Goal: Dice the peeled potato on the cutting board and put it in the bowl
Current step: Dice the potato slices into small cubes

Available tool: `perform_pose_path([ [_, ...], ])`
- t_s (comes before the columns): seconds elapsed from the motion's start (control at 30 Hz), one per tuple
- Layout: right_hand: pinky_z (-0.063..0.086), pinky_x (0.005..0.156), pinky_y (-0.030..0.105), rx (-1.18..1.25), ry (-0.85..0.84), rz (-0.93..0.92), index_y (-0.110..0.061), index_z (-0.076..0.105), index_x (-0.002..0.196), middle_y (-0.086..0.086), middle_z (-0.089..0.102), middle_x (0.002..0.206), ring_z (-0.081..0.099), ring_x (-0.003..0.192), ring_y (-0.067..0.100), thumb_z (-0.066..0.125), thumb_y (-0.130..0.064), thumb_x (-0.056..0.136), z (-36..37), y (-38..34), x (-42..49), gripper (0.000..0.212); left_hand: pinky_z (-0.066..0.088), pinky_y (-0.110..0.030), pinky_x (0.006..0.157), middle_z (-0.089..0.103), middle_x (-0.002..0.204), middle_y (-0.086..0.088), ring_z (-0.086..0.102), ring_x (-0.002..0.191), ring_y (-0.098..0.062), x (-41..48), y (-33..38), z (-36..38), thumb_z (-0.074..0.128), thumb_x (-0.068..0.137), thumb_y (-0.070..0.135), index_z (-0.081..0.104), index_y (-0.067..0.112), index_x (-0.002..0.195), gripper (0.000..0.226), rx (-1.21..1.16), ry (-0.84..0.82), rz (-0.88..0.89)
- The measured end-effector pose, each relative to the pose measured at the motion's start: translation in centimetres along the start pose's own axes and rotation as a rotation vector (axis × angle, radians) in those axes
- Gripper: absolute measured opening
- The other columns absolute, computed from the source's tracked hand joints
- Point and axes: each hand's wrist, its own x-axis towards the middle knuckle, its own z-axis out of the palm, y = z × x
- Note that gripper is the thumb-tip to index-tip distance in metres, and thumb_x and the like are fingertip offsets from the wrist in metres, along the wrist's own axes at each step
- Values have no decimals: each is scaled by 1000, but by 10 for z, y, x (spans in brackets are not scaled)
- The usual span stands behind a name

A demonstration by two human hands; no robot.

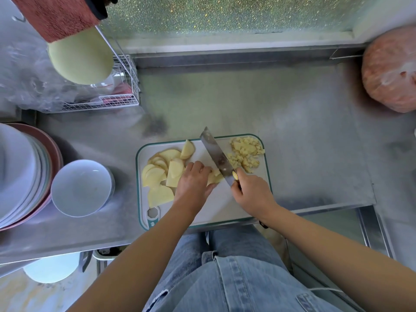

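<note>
Step in hand: dicing, judged about a third done. Nothing has been put in the bowl yet.

Nearest: the cutting board (225, 210) is set at the front lip of the steel counter (292, 131). The left hand (193, 181) is laid on the board's middle, with its fingers curled down and clamped onto the held potato piece (215, 176). The right hand (252, 190) is wrapped tight round the handle of the knife (216, 154), and most of the handle is hidden by the fist. The blade is angled away and to the left, with its heel seated at the held potato piece, just beside the left fingertips.

Board left: the potato slices (159, 174) are fanned and overlapped, uncut. Board far-right corner: the diced potato (245, 154) is heaped against the rim, with a few bits close to the edge.

Left of the board and apart from it, the bowl (81, 190) is stood upright, with no potato seen inside. The plate stack (20, 172) is just beside it.

Further back are a wire rack (121, 95) at left and a wrapped bundle (389, 68) at far right. Neither is needed.

Next move, as judged:
- The held piece is to be chopped through in short strokes, with fingertips tucked clear of the heel.
- The fanned slices are then to be fed in a few at a time.
- The heap should be kept off the rim. Transfer to the bowl is best left until the slices are done.
</note>
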Motion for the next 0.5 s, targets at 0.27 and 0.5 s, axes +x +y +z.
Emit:
perform_pose_path([
  [0.27,15,44,30,-50,-34,-49,-14,34,84,-2,34,54,32,46,14,42,-15,93,-9,-11,-3,12,54,-38,65,62,88,-9,58,82,-29,-1,2,-4,81,75,26,73,8,93,27,-59,-41,-66],
  [0.5,17,44,30,-78,-70,-45,-14,35,89,-3,34,55,32,47,16,40,-17,93,2,-9,-2,7,53,-37,54,60,79,-9,57,72,-29,-1,3,-3,87,66,18,75,7,84,24,-109,-46,-58],
])
